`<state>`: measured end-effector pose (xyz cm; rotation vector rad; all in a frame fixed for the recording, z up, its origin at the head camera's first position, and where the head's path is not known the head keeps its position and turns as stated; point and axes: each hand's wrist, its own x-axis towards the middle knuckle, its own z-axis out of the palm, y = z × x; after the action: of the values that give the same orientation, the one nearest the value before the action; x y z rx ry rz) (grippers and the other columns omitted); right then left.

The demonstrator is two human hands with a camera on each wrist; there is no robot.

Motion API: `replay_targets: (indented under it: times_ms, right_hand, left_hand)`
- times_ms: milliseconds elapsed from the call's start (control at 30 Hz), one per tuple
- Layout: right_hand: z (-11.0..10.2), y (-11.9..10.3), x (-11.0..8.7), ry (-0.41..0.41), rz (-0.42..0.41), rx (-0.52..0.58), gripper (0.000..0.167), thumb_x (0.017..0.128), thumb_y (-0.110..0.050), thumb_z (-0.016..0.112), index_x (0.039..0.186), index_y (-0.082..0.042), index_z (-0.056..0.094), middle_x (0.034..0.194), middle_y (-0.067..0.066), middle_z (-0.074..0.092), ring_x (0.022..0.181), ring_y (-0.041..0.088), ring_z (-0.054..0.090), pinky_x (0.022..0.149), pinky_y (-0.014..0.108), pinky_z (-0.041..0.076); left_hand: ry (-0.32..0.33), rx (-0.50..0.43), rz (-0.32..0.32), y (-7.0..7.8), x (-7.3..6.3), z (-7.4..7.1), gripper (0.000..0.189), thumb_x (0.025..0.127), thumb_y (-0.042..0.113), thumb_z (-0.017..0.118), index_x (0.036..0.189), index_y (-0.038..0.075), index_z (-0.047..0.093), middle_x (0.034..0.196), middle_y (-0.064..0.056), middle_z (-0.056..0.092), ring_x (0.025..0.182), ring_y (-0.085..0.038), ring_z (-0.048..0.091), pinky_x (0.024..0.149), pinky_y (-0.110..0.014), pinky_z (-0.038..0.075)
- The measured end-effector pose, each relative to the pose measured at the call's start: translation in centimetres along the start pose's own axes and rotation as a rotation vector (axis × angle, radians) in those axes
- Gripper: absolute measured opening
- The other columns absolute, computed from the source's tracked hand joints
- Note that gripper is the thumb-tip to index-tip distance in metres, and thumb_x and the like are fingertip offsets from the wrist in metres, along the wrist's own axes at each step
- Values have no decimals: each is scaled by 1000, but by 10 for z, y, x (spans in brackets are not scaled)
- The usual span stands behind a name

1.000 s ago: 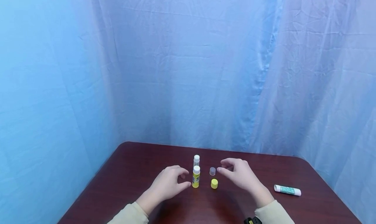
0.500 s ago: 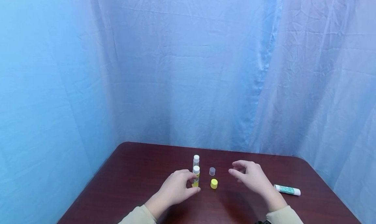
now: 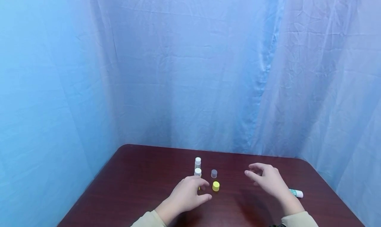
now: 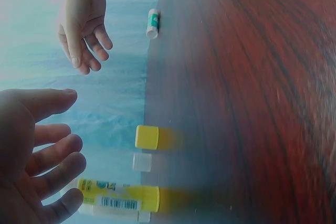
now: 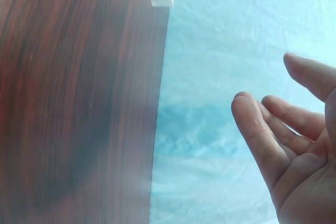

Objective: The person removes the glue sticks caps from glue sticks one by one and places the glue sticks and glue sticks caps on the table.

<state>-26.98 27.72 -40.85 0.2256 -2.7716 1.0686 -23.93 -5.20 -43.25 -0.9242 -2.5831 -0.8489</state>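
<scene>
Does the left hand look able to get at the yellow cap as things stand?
Probably yes: the left hand holds nothing, and in the head view no object stands between it and the yellow cap.

Cool, fairly even light fills the head view, brightest on the left of the blue curtain (image 3: 44, 71) and dimmer toward its lower middle. The dark counter (image 3: 148, 174) shows a soft shadow below the right hand (image 3: 269, 180) and a faint reddish sheen near the bottom edge. In the left wrist view, the curtain washes out at upper left, the yellow cap (image 4: 147, 137) casts a blurred yellow reflection, and the wood grain smears toward the right edge. In the right wrist view, the curtain glares at upper right, while a broad, soft-edged shadow darkens the counter.
</scene>
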Motion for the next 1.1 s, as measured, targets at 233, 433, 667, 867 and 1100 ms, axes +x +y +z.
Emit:
replay_targets:
  times_ms: [233, 433, 667, 867, 1100]
  right_hand:
    - [-12, 13, -4, 27, 22, -24, 54, 92, -44, 75, 128, -5, 67, 90, 1, 75, 67, 14, 72, 70, 39, 56]
    - [-21, 22, -8, 36, 59, -21, 56, 92, -42, 75, 130, -1, 65, 91, 6, 75, 67, 16, 72, 63, 36, 56]
    - [-32, 36, -12, 34, 114, -10, 64, 94, -45, 72, 133, 4, 61, 99, 13, 75, 68, 19, 73, 54, 37, 55]
    - [-45, 48, -15, 47, 124, -106, 68, 95, -53, 67, 132, 5, 62, 108, 19, 73, 71, 19, 73, 75, 46, 57]
    - [-61, 58, -18, 59, 146, -206, 70, 96, -57, 63, 127, 5, 65, 101, 10, 73, 93, 30, 68, 79, 53, 53]
  left_hand:
    - [9, 4, 46, 5, 4, 9, 23, 83, 32, 85, 101, 19, 77, 88, 16, 68, 80, 2, 61, 71, -20, 50]
    - [12, 17, 61, 9, 6, 14, 22, 83, 33, 84, 100, 22, 77, 88, 17, 66, 80, 3, 62, 70, -17, 48]
    - [11, 50, 74, 16, 8, 21, 22, 82, 35, 84, 98, 22, 76, 87, 17, 65, 79, 6, 60, 69, -14, 46]
    - [14, 58, 107, 18, 13, 26, 24, 84, 36, 82, 100, 20, 76, 89, 15, 67, 81, 7, 60, 71, -14, 47]
    - [-8, 32, 103, 22, 15, 32, 24, 85, 35, 81, 102, 19, 77, 89, 15, 66, 82, 4, 61, 72, -15, 48]
